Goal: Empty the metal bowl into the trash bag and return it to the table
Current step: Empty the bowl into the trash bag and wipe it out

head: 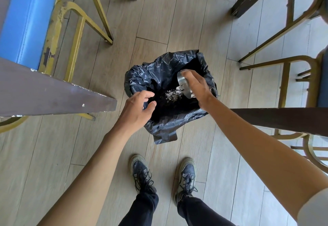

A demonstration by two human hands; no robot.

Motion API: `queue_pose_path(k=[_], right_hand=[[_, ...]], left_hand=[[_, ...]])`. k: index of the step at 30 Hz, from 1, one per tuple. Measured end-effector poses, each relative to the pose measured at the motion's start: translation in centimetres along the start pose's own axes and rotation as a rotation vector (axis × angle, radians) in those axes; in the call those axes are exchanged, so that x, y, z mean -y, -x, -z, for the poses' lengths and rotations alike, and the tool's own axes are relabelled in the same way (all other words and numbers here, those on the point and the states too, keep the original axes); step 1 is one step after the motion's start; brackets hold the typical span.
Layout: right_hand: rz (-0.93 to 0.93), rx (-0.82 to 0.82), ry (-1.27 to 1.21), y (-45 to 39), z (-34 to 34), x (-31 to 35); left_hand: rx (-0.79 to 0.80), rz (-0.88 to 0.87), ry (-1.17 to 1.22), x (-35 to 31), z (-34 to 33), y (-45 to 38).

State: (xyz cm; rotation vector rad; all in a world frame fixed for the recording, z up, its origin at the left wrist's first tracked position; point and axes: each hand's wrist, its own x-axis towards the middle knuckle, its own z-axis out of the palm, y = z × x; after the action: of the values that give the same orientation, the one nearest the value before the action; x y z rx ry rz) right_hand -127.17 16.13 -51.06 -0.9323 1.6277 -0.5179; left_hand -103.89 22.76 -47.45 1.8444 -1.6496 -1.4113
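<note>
A black trash bag (165,73) stands open on the wooden floor in front of my feet. My right hand (197,87) grips the small metal bowl (184,85) by its base and holds it tipped on its side over the bag's mouth. White crumbs (173,95) are falling out of the bowl into the dark inside of the bag. My left hand (137,108) pinches the bag's near-left rim and holds it apart.
A dark brown table edge (53,94) juts in from the left and another table edge (284,119) from the right. A blue-seated chair with yellow metal legs (74,30) stands at the left. More chair frames (292,65) stand at the right.
</note>
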Motion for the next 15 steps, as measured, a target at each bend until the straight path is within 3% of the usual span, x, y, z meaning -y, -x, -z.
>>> queue_pose_path(k=[15], right_hand=[[-0.044,-0.054,0.119,-0.5,-1.6,-0.4]], left_hand=[[-0.01,0.008,-0.033,0.8,0.1,0.4]])
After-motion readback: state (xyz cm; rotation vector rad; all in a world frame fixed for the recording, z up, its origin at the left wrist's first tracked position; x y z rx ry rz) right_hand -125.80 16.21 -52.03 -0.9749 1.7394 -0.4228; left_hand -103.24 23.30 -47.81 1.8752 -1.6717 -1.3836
